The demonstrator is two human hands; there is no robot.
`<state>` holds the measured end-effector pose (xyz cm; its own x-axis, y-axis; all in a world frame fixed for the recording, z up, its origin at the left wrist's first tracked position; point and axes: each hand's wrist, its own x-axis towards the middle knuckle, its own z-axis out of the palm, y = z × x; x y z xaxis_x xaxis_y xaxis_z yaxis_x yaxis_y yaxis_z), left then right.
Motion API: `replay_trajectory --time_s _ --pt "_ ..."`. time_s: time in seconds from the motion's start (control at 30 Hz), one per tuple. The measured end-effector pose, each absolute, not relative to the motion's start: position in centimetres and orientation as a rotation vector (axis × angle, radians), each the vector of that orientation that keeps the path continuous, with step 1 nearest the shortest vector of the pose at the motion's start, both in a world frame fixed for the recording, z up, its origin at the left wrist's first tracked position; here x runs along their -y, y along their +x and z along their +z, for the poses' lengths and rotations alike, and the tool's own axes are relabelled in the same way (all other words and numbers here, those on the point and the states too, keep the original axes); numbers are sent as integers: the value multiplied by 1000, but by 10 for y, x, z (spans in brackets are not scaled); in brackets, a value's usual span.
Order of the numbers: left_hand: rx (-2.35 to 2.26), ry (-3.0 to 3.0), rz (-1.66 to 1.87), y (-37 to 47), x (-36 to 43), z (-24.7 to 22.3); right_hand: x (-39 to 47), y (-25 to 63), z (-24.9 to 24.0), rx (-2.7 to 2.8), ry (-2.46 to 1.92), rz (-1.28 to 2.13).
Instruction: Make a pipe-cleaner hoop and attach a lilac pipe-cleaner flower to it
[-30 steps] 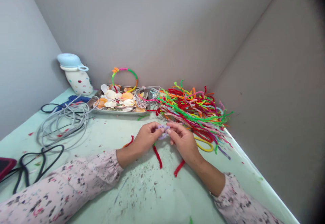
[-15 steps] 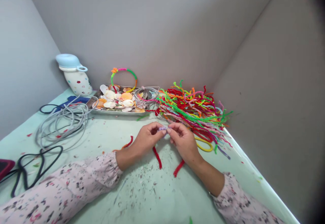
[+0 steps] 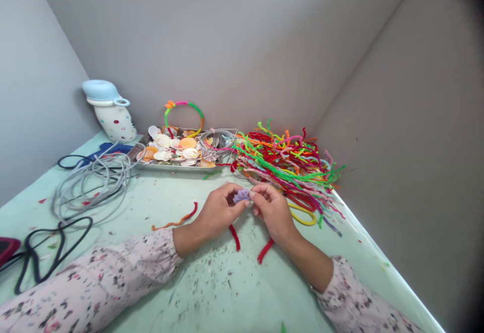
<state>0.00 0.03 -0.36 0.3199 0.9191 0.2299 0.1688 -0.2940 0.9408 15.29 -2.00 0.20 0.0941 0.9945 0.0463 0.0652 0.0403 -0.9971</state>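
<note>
A small fuzzy purple piece (image 3: pixel 241 196) sits between my two hands over the middle of the table. My left hand (image 3: pixel 219 209) pinches its left and lower side with thumb and fingers. On its right edge, the thumb and forefinger of my right hand (image 3: pixel 274 209) are closed. One red fuzzy stem (image 3: pixel 235 238) shows below my left hand, and another red stem (image 3: pixel 266 251) sticks out under my right wrist. An orange and red stem (image 3: pixel 181 219) lies left of my left wrist.
Behind my hands stands a metal tray (image 3: pixel 177 168) of shells with a colourful ring (image 3: pixel 195 107). Right of it is a pile of coloured stems (image 3: pixel 287 159). Grey cable (image 3: pixel 113 177), black cord (image 3: pixel 58 257) and a blue-lidded bottle (image 3: pixel 115 116) are at the left.
More of the purple piece shows between my hands, as my left fingers have shifted slightly around it. My left hand has moved a little down; the right hand is nearly still.
</note>
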Motion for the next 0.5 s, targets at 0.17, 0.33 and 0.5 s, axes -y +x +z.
replay_trajectory --time_s 0.17,0.33,0.5 --pt "-1003 1696 1049 0 -1 -5 20 152 2 1209 -1255 1096" --pt "-1009 1724 1013 -1 0 1 21 151 6 1205 -1274 1096" --pt "-941 1663 1000 -2 -1 2 22 152 6 1238 -1272 1095"
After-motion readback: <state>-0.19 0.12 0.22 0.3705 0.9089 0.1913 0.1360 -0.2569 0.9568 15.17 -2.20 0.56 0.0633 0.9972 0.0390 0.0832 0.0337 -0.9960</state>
